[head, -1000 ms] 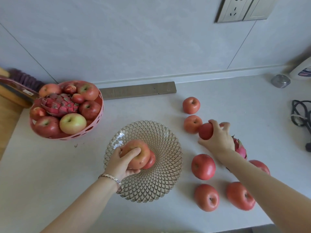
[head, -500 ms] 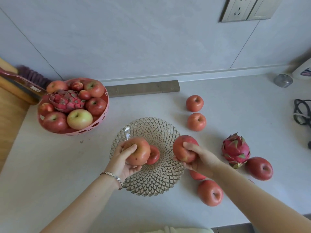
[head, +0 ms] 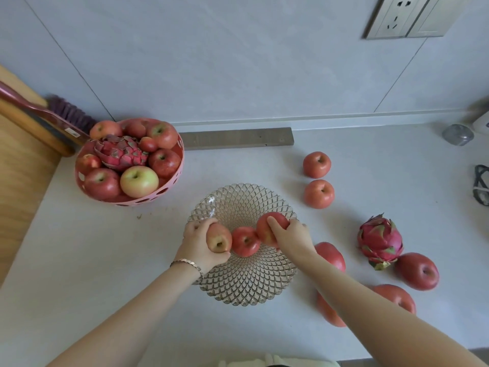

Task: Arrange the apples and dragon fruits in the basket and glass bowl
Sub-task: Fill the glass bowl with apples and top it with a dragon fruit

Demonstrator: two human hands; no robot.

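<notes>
A patterned glass bowl [head: 244, 284] sits mid-counter with one red apple [head: 244, 241] in its middle. My left hand [head: 197, 243] grips a reddish-yellow apple [head: 219, 238] on that apple's left, inside the bowl. My right hand [head: 291, 238] holds a red apple [head: 267, 226] on its right, over the bowl. A pink basket [head: 132, 202] at the back left is full of apples, with a dragon fruit [head: 120, 154] on top. A second dragon fruit [head: 379, 241] lies on the counter at the right.
Several loose apples lie right of the bowl, two at the back [head: 316, 164] [head: 318, 193] and others near my right forearm [head: 416, 271]. A grey bar [head: 235, 138] lies along the wall. A brush [head: 39, 112] leans at the back left, and cables [head: 480, 188] sit at the right edge.
My right hand picked an apple off the counter and carried it left into the bowl. My left hand has stayed in the bowl, turning its apple beside the middle one.
</notes>
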